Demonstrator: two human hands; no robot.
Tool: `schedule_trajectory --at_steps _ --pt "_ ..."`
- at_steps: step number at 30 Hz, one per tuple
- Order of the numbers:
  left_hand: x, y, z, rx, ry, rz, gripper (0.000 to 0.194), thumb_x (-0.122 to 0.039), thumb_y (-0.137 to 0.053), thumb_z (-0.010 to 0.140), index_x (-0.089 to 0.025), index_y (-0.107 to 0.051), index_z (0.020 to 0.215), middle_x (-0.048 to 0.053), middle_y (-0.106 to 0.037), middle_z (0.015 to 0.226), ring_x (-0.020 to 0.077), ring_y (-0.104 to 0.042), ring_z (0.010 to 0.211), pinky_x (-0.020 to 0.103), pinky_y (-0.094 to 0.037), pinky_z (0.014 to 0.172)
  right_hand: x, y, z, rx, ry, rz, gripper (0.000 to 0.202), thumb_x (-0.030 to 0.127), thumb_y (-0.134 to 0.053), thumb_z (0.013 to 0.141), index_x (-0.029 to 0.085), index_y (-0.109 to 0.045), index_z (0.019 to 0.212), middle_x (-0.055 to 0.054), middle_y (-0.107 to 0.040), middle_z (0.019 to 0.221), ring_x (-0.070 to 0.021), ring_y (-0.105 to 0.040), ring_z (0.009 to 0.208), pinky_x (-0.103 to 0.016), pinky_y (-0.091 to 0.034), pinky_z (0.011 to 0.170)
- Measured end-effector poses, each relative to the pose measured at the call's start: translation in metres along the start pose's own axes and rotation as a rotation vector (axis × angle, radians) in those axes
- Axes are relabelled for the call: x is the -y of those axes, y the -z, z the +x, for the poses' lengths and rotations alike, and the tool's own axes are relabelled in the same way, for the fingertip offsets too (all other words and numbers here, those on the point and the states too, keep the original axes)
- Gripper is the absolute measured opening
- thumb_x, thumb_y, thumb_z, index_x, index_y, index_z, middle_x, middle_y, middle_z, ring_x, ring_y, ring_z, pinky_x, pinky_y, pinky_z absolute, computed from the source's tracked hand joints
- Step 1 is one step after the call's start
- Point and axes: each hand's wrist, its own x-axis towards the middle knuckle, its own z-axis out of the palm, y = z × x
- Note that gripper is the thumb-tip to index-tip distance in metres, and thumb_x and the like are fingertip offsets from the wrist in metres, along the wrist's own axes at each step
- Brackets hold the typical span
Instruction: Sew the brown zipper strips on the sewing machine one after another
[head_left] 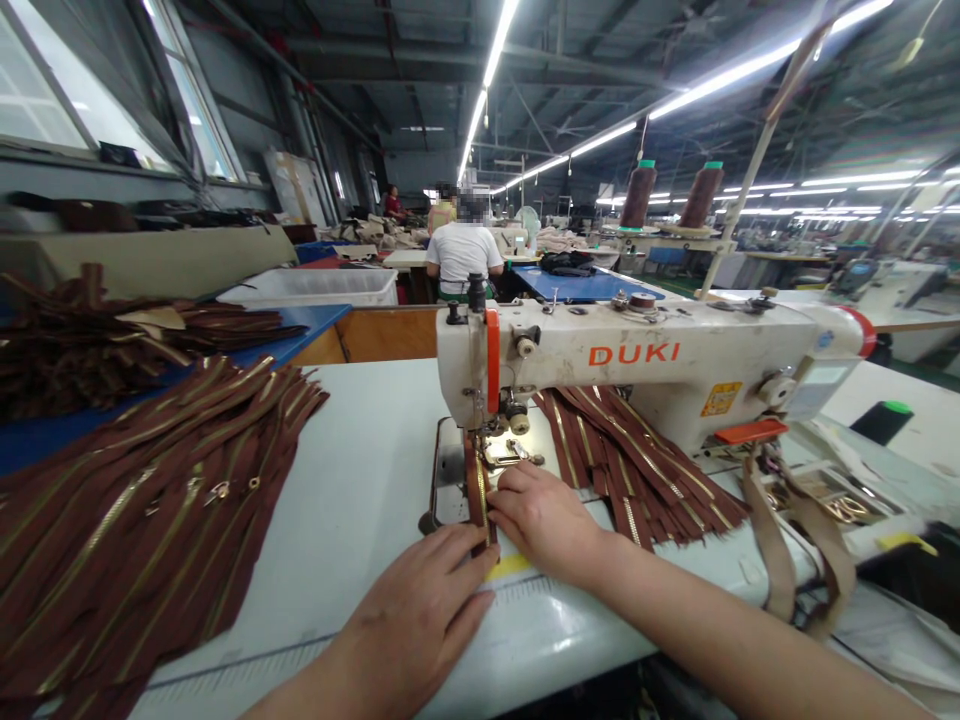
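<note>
A brown zipper (478, 488) with gold teeth runs lengthwise under the needle area of a white sewing machine (555, 345). My left hand (431, 590) pinches its near end, fingers and thumb pressed together over the tape. Just ahead, my right hand (536, 510) rests with bent fingers at the zipper's right edge; its fingertips touch the tape beside the metal plate. Under the machine's arm lies a pile of brown zippers (637, 460). A larger heap of zippers (142, 520) covers the table's left side.
Behind the left heap, more brown strips (97, 340) lie on a blue surface. A white bin (315, 288) stands beyond. On the right are beige straps (772, 540) and a tray of metal rings (844, 505). A person in a white shirt (463, 255) sits ahead.
</note>
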Motion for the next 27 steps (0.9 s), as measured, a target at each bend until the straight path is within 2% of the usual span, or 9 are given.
schedule_trajectory --at_steps 5,11,17,24,27 --pt "0.000 0.005 0.005 0.023 0.004 -0.006 0.028 -0.022 -0.046 0.091 -0.019 -0.058 0.115 0.008 -0.060 0.113 0.0229 -0.057 0.104 0.039 -0.051 0.090 0.001 0.002 0.003 0.028 -0.031 -0.006 0.014 0.020 -0.055 0.090 0.014 -0.065 0.082 -0.004 -0.059 0.083 -0.0195 -0.050 0.086 -0.030 -0.042 0.077" --pt "0.009 0.005 0.018 0.055 0.036 -0.015 0.025 -0.019 -0.044 0.090 -0.017 -0.060 0.109 0.008 -0.061 0.109 0.0224 -0.057 0.100 0.040 -0.051 0.088 -0.003 0.002 0.013 0.078 -0.067 -0.032 0.015 0.019 -0.055 0.090 0.014 -0.066 0.081 -0.006 -0.059 0.084 -0.0208 -0.050 0.089 -0.032 -0.042 0.078" --pt "0.021 0.002 0.029 0.045 0.087 0.011 0.025 -0.019 -0.047 0.087 -0.017 -0.060 0.108 0.008 -0.062 0.109 0.0230 -0.058 0.101 0.041 -0.050 0.090 -0.009 -0.004 0.023 0.052 -0.070 -0.007 0.016 0.016 -0.052 0.091 0.014 -0.066 0.082 -0.005 -0.058 0.084 -0.0200 -0.049 0.088 -0.030 -0.040 0.079" --pt "0.031 -0.010 0.026 -0.024 0.113 0.023 0.030 -0.014 -0.052 0.076 -0.019 -0.061 0.104 0.008 -0.064 0.104 0.0240 -0.060 0.096 0.039 -0.053 0.085 -0.007 -0.015 0.026 0.013 -0.107 0.036 0.014 0.017 -0.054 0.091 0.016 -0.066 0.084 -0.004 -0.060 0.086 -0.0188 -0.051 0.088 -0.029 -0.038 0.076" --pt "0.034 -0.012 0.026 0.010 0.122 0.017 0.030 -0.013 -0.055 0.074 -0.017 -0.062 0.103 0.008 -0.064 0.102 0.0251 -0.060 0.094 0.041 -0.054 0.084 -0.007 -0.018 0.026 -0.001 -0.125 0.048 0.011 0.017 -0.056 0.090 0.017 -0.066 0.085 -0.004 -0.060 0.089 -0.0193 -0.052 0.090 -0.029 -0.038 0.078"
